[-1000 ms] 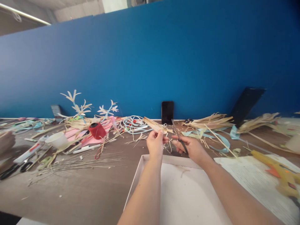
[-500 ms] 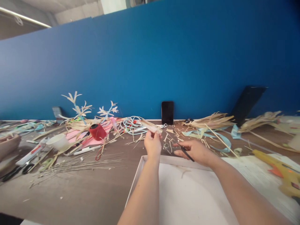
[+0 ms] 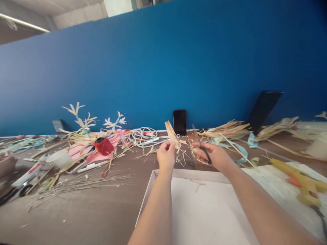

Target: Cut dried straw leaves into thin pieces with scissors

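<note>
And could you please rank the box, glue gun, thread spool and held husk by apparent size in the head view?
White box
Yellow glue gun
Red thread spool and held husk: too alike to rank.

Legible inscriptions before you: none. White paper sheet beneath the yellow plastic glue gun, to your right: faint lines, too blurred for you to read. White cylindrical tube, to your left: red marking, likewise unreadable.
</note>
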Demonstrator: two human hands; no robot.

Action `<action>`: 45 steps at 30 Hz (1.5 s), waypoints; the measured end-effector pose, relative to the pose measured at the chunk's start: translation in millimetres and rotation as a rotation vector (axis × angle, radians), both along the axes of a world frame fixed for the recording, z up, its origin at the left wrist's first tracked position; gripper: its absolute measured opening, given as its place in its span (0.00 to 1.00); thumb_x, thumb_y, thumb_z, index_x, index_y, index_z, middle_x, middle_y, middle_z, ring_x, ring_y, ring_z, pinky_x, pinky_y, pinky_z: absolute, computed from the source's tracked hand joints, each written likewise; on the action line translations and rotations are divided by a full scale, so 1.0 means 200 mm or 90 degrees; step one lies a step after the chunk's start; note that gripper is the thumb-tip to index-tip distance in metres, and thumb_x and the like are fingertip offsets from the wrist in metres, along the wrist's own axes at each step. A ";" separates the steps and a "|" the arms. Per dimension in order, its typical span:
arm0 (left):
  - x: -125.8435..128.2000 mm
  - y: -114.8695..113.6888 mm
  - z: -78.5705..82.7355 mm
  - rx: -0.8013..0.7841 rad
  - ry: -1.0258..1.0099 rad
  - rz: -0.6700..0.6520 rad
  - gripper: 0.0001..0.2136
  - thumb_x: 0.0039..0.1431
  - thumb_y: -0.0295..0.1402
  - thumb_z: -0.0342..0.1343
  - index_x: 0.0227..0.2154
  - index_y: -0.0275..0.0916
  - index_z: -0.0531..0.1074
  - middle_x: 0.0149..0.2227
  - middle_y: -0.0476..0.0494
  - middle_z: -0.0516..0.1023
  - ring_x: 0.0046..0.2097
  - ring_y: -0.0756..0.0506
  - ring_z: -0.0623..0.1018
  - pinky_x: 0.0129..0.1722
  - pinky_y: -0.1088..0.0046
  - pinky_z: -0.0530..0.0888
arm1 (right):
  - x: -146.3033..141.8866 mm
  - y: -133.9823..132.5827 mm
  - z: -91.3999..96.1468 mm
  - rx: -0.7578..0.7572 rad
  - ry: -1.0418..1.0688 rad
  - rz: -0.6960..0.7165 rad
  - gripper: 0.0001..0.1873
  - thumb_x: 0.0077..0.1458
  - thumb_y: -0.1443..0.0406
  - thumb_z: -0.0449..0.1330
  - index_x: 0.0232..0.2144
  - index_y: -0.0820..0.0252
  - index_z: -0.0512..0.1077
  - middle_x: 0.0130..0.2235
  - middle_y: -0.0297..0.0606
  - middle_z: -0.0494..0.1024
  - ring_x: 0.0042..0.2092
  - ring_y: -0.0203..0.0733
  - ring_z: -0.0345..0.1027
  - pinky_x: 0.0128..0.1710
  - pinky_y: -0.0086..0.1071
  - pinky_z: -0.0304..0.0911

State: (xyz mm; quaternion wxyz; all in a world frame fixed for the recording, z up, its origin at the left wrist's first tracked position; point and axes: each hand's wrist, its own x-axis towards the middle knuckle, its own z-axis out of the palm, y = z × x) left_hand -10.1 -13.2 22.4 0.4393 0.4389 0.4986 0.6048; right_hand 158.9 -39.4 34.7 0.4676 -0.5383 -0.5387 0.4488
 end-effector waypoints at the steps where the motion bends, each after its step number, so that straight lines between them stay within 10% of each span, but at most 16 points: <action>1: 0.01 -0.01 0.00 0.001 0.017 -0.039 0.11 0.48 0.39 0.55 0.30 0.36 0.72 0.18 0.54 0.65 0.18 0.56 0.61 0.19 0.81 0.59 | 0.00 0.01 0.00 0.027 0.029 -0.044 0.30 0.40 0.53 0.65 0.45 0.62 0.71 0.24 0.35 0.73 0.26 0.37 0.65 0.28 0.32 0.61; 12: 0.11 -0.08 -0.03 0.033 0.158 -0.271 0.12 0.47 0.41 0.56 0.25 0.36 0.72 0.17 0.53 0.65 0.18 0.55 0.61 0.19 0.80 0.57 | 0.03 0.06 -0.07 0.116 0.208 -0.062 0.28 0.40 0.59 0.65 0.46 0.61 0.68 0.31 0.35 0.73 0.31 0.37 0.67 0.29 0.29 0.61; 45: 0.08 -0.04 -0.07 -0.064 0.017 -0.286 0.15 0.42 0.44 0.60 0.22 0.35 0.69 0.16 0.54 0.62 0.16 0.57 0.60 0.17 0.80 0.57 | 0.02 0.04 -0.06 0.097 0.141 -0.032 0.24 0.42 0.62 0.64 0.44 0.60 0.69 0.34 0.35 0.77 0.34 0.39 0.69 0.36 0.31 0.61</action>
